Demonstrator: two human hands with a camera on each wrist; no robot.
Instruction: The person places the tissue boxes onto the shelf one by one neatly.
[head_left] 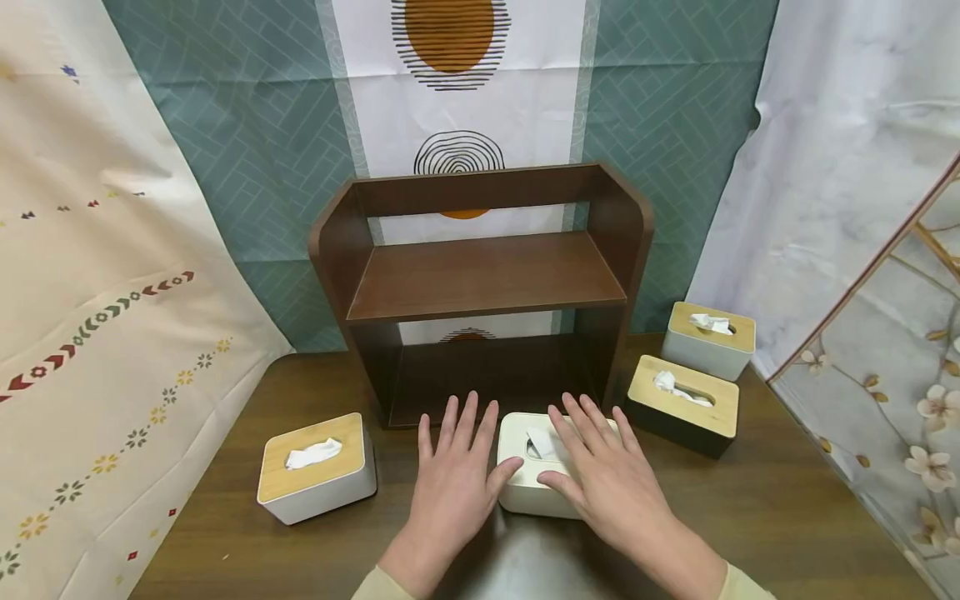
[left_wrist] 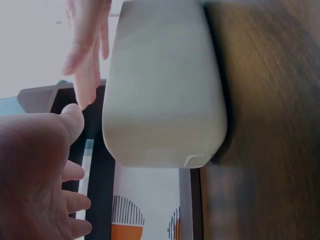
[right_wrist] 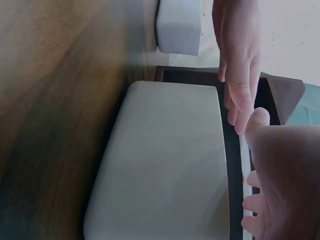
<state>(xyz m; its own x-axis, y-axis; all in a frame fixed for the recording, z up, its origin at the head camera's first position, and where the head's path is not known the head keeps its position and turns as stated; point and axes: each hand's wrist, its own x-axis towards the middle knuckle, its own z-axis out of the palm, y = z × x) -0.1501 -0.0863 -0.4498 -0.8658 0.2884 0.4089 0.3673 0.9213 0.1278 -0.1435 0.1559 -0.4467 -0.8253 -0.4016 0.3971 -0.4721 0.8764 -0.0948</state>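
Note:
A cream tissue box (head_left: pixel 534 498) with a white tissue in its top slot stands on the table in front of the brown shelf. My left hand (head_left: pixel 453 492) is held at the box's left side, fingers straight and spread. Over the box's right part is my right hand (head_left: pixel 611 479), its fingers also straight, hiding much of the lid. Both wrist views show the box's smooth side (left_wrist: pixel 165 90) with a gap between it and the hands. Neither hand holds anything.
A two-tier brown shelf (head_left: pixel 487 271) stands at the back. To the left sits a white tissue box (head_left: pixel 326 493) with a wooden lid. At right are a black tissue box (head_left: pixel 671 423) and a grey-white one (head_left: pixel 701 354) behind it, both wooden-lidded. Patterned cloths surround the wooden table (head_left: pixel 217 558).

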